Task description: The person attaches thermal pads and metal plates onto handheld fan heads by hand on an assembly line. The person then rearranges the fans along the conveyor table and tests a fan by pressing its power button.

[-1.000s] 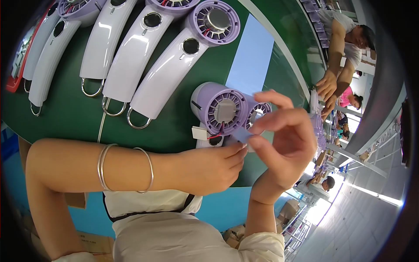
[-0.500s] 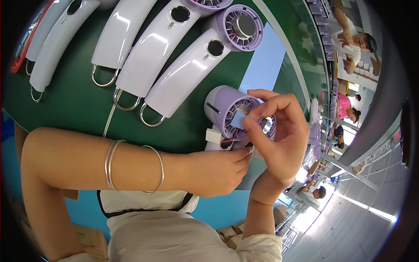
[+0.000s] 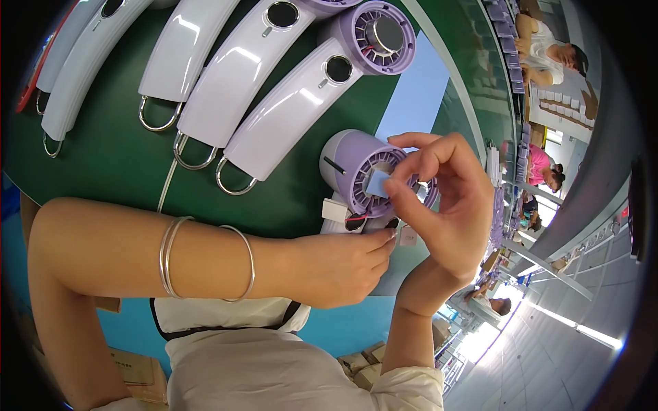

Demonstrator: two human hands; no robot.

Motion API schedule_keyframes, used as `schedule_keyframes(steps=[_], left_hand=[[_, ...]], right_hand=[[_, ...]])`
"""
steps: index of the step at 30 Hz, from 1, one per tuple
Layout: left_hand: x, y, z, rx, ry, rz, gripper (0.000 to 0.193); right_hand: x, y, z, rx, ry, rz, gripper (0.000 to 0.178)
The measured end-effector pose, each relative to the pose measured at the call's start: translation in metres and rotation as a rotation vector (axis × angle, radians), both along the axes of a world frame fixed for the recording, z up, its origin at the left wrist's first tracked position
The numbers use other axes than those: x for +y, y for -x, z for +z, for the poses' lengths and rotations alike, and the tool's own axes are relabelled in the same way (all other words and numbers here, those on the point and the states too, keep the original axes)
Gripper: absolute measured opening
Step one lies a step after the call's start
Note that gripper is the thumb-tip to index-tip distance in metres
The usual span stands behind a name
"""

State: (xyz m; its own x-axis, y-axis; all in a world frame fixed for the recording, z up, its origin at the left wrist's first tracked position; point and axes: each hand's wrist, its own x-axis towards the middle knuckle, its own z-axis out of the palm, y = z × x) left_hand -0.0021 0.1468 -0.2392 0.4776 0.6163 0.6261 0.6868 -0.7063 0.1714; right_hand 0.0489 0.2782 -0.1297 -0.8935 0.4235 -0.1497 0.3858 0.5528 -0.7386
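Green bench is spread beyond the left hand, which is curled, its hold hidden. Farther past it, a white fan is already capped; just past it, a lilac fan head is left seemingly unfinished. A blue square, apparently unplaced, is pinched by the almost-closed right hand.

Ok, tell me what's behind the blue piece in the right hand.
A purple fan head, its slotted face partly visible; whatever the blue piece directly covers is hidden.
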Motion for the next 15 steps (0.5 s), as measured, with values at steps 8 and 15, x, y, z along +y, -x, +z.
schedule_keyframes(steps=[8,15], left_hand=[[-0.002,0.003,0.003,0.047,0.005,0.024,0.033],[-0.001,-0.001,0.0,0.026,-0.007,0.029,0.034]], right_hand=[[0.005,0.003,0.002,0.041,0.126,-0.05,0.028],[0.009,0.001,-0.002,0.087,0.124,0.033,0.029]])
